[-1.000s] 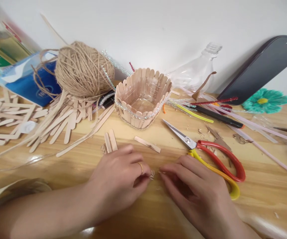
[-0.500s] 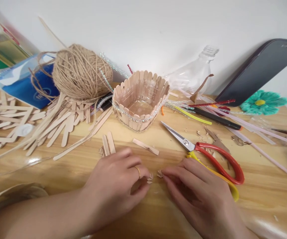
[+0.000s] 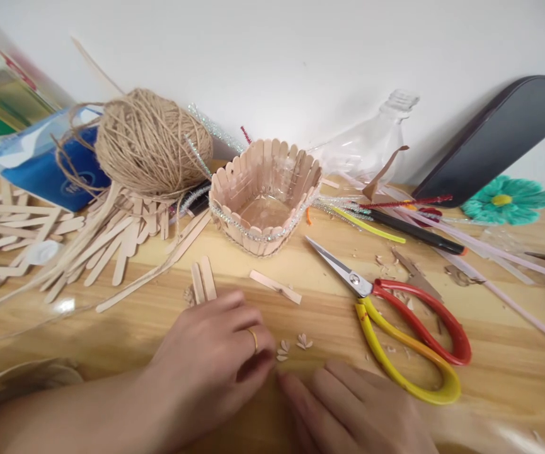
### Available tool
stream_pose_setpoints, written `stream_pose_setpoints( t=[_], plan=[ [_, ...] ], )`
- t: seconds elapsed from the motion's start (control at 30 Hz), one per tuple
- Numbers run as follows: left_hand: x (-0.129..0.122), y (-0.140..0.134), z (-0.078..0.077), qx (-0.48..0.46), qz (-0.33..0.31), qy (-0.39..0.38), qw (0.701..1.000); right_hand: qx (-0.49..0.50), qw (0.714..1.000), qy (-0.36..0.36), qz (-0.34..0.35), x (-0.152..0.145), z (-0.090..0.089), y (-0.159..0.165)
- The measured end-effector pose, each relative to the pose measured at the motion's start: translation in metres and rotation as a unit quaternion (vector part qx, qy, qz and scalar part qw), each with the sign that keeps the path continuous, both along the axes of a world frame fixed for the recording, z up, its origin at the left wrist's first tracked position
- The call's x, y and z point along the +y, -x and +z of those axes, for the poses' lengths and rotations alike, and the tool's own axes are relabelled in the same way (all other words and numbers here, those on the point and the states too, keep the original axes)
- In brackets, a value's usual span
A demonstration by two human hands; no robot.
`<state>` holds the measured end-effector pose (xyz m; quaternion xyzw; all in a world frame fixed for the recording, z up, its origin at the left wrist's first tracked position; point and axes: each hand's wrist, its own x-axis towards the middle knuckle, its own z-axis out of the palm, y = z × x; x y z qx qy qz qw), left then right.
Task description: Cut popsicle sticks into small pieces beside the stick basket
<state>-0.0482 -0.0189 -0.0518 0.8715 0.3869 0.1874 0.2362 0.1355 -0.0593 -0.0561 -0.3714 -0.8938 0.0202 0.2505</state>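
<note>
On the tabletop between my hands lie two small clusters of pale petal-shaped wood pieces, a left cluster (image 3: pixel 283 350) and a right cluster (image 3: pixel 304 341). My left hand (image 3: pixel 220 353), with a ring on one finger, is curled closed beside the left cluster; its fingertips are partly hidden. Just below that cluster are the fingertips of my right hand (image 3: pixel 352 407), its fingers bent and pressed together near the left hand's tips. Whatever either hand pinches does not show. Red-and-yellow scissors (image 3: pixel 355 280) lie partly open, right of the clusters.
A craft-stick basket (image 3: pixel 265 214) stands behind the hands, with a loose stick piece (image 3: pixel 276 287) before it. Leftward are a twine ball (image 3: pixel 154 142) and many craft sticks (image 3: pixel 106 252). A phone (image 3: pixel 494 142), green fuzzy flower (image 3: pixel 508 200) and clear bottle (image 3: pixel 371 139) are at right.
My right hand has left the right petal cluster and moved down and left, toward my left hand. Both clusters now lie uncovered, and the scissors' yellow handle shows fully.
</note>
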Motion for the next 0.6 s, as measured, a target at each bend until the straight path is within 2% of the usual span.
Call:
stream_pose_setpoints(
  t=[0.3, 0.6],
  plan=[
    [0.002, -0.004, 0.004, 0.003, -0.009, -0.013, 1.000, -0.008, 1.000, 0.009, -0.007, 0.000, 0.003, -0.006],
    [0.003, -0.004, 0.004, 0.006, -0.009, -0.018, 1.000, 0.033, 0.998, -0.010, -0.047, -0.004, -0.011, -0.004]
  ],
)
